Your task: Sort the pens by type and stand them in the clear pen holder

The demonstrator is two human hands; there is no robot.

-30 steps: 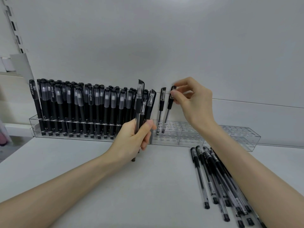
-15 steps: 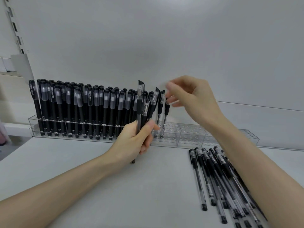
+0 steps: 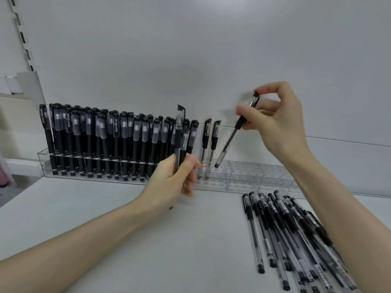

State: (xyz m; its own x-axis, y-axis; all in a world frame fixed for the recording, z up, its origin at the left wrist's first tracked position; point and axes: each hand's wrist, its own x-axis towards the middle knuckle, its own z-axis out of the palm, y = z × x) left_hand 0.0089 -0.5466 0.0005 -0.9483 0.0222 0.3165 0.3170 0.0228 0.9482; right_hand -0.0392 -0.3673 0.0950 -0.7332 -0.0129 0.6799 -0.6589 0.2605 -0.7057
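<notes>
Right hand (image 3: 277, 121) grip now pinching a pen (image 3: 234, 132) tilted over clear holder (image 3: 245, 174), left hand (image 3: 175, 178) seemingly clutching fewer pens.

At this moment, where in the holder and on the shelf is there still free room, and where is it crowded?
Free: the clear pen holder right of the two standing clear pens, and the shelf in front of the holder, left of the left forearm. Crowded: the holder's left section, packed with black pens, and the loose pen pile at front right.

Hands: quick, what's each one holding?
Left hand: closed on a bunch of clear-barrelled black-capped pens.
Right hand: closed on one similar pen, tilted.
</notes>
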